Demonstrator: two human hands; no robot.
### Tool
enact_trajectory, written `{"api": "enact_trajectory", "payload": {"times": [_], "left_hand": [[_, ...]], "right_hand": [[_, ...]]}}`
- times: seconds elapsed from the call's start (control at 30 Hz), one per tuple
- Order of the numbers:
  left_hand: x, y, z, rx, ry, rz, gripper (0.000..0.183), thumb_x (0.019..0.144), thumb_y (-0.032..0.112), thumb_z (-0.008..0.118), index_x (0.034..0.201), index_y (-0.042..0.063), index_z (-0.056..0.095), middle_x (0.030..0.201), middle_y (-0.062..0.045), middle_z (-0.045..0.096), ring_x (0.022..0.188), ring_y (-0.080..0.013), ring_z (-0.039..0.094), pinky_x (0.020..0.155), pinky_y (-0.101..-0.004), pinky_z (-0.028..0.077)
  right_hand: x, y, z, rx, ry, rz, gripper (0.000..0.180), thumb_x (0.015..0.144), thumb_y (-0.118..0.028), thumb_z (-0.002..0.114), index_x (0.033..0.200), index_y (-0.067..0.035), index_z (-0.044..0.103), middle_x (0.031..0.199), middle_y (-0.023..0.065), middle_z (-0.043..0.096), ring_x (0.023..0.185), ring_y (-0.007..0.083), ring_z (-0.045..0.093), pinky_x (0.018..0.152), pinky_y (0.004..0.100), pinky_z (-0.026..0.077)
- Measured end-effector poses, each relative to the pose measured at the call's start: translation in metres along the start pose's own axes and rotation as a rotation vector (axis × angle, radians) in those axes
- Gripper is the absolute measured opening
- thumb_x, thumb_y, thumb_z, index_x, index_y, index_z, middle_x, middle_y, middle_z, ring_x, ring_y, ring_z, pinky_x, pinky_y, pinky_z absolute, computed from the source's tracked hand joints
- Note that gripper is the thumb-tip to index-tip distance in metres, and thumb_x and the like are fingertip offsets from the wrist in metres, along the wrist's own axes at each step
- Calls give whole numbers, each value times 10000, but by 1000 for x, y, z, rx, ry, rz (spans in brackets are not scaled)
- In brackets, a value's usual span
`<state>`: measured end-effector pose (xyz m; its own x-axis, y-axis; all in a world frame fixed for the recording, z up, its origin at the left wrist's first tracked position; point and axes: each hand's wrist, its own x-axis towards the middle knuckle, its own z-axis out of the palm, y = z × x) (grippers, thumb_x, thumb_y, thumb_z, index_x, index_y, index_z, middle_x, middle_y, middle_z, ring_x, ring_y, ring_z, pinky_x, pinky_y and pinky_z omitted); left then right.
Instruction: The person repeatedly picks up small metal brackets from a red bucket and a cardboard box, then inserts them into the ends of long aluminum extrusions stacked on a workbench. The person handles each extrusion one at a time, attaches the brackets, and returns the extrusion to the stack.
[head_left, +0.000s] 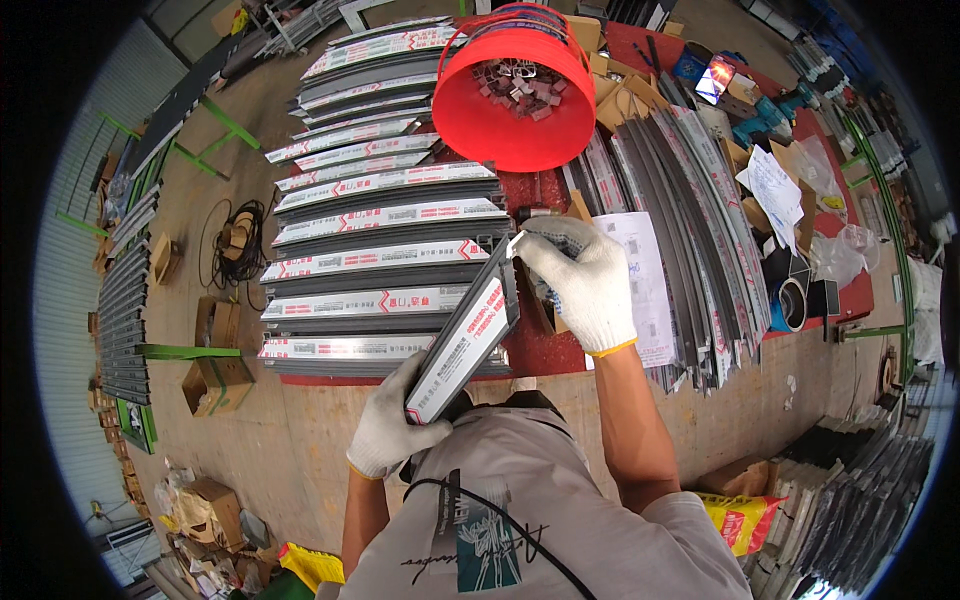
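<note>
My left hand (390, 420), in a white knitted glove, grips the lower end of a short grey metal profile (466, 341) with mitred ends and printed white film. The profile slants up to the right, in front of my body. At its upper end my right hand (581, 270), gloved too, pinches a small bright metal piece (515, 244) between thumb and fingers. Film-covered profiles (375, 304) lie in rows to the left on the red-topped table (544, 360). Beyond my right hand stands a red bucket (517, 146) with many small metal blocks (525, 90) in it.
More long profiles (697, 247) lie bundled on the right, beside a printed sheet (637, 285). Further right are teal power tools (772, 116), a lit phone (715, 79), papers (772, 191) and plastic bags (844, 251). An open carton (217, 386) stands on the floor at left.
</note>
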<state>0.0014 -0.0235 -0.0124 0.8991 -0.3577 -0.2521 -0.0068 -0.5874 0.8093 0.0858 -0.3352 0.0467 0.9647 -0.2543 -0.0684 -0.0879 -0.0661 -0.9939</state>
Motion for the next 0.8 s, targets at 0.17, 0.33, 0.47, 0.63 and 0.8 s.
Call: {"api": "enact_trajectory", "payload": {"times": [0.17, 0.33, 0.47, 0.63, 0.8], "left_hand": [[-1, 2, -1, 5, -9, -14, 1096, 706, 270, 942, 1674, -27, 522, 1512, -305, 696, 1415, -437, 683, 1221, -475, 535], [1, 2, 0, 13, 5, -20, 1077, 709, 273, 940, 1659, -33, 535, 1513, -301, 697, 1412, -436, 685, 1217, -477, 538], [2, 1, 0, 19, 2, -8, 1063, 709, 266, 935, 1647, -43, 542, 1498, -302, 704, 1400, -433, 695, 1207, -471, 545], [2, 4, -6, 47, 13, 46, 1022, 707, 253, 928, 1617, -48, 572, 1432, -297, 737, 1356, -430, 723, 1185, -457, 557], [5, 12, -9, -21, 15, -4, 978, 710, 242, 918, 1596, -31, 606, 1397, -283, 759, 1326, -406, 749, 1159, -448, 568]], "right_hand": [[4, 9, -1, -187, -21, -140, 291, 1017, -148, 808, 1231, 43, 854, 1101, 134, 863, 955, 155, 772, 886, 321, 620], [-1, 8, -2, -197, 10, -163, 272, 1033, -111, 768, 1247, 41, 839, 1063, 142, 857, 936, 163, 778, 870, 333, 625], [-2, 1, -11, -209, -80, -45, 275, 1038, -117, 763, 1264, 29, 821, 1055, 148, 844, 911, 174, 782, 851, 340, 624], [0, 12, -12, -241, -178, -73, 262, 1054, -112, 735, 1268, 18, 812, 1082, 159, 841, 899, 174, 793, 833, 334, 623], [-11, 34, -6, 267, -134, 90, 281, 1056, -80, 723, 1282, 70, 799, 1052, 104, 828, 918, 146, 755, 838, 321, 614]]}}
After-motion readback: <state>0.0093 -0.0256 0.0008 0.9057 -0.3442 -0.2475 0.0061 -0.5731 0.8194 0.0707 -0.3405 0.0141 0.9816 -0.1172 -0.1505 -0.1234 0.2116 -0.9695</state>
